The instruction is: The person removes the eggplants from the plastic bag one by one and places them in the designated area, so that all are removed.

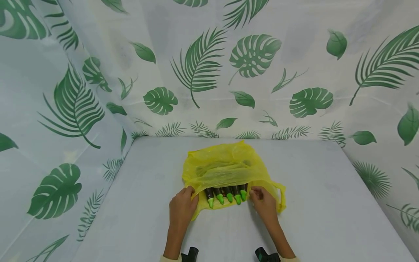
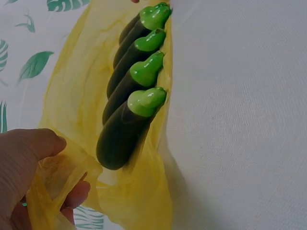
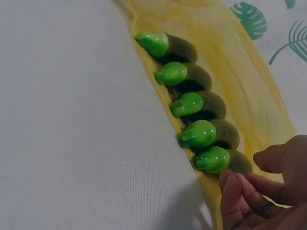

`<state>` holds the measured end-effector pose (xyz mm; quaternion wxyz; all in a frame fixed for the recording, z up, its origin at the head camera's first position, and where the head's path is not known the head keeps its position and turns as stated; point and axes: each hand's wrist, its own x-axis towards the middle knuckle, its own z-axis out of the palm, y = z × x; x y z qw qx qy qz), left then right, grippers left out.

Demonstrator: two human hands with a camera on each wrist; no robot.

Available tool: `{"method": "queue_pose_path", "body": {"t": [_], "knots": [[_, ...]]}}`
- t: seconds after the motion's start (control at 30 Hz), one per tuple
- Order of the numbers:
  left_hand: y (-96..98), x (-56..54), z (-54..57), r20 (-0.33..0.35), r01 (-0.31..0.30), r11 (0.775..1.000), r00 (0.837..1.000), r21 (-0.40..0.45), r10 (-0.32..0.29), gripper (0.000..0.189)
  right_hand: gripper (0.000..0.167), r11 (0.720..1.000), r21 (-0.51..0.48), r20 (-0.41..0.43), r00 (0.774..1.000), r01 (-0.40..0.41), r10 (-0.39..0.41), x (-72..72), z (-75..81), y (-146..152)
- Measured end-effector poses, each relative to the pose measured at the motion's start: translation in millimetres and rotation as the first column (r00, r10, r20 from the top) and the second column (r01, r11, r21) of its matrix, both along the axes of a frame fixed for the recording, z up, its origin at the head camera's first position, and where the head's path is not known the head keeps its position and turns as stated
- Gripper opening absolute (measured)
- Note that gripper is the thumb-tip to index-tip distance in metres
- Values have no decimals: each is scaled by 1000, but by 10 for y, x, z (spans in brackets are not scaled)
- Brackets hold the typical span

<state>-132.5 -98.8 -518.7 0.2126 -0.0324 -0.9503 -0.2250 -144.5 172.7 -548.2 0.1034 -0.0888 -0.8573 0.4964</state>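
Several dark eggplants (image 1: 228, 193) with bright green caps lie side by side in the mouth of a yellow plastic bag (image 1: 226, 160). Their caps face me, and their far ends are covered by the bag's upper layer. My left hand (image 1: 184, 205) holds the left edge of the bag's mouth; in the left wrist view, crumpled yellow film runs between thumb and fingers. At the mouth's right side is my right hand (image 1: 263, 203). The right wrist view shows its thumb apart from its bent fingers (image 3: 232, 196), whose tips are right beside the nearest eggplant.
The bag lies on a white table (image 1: 314, 203). One bag handle (image 1: 281, 196) spreads out to the right of my right hand. Behind and on both sides hangs a white sheet (image 1: 262, 87) printed with green leaves.
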Motion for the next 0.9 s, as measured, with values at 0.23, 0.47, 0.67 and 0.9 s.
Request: {"method": "queue_pose_path", "body": {"t": [0.23, 0.47, 0.67, 0.9], "knots": [[-9, 32, 15, 42, 5, 1000, 999, -7, -4, 8, 38, 1000, -15, 33, 999, -23, 24, -111, -29, -28], [-22, 6, 12, 65, 4, 1000, 998, -11, -4, 9, 53, 999, 54, 95, 995, 6, -11, -217, -13, -71], [-15, -12, 32, 62, -11, 1000, 998, -8, 11, 10, 52, 987, 162, 132, 991, 13, -35, -299, -16, -94], [-5, 6, 36, 58, -13, 1000, 998, 9, 12, 9, 61, 973, 232, 190, 981, 2, -47, -350, -40, -104]]}}
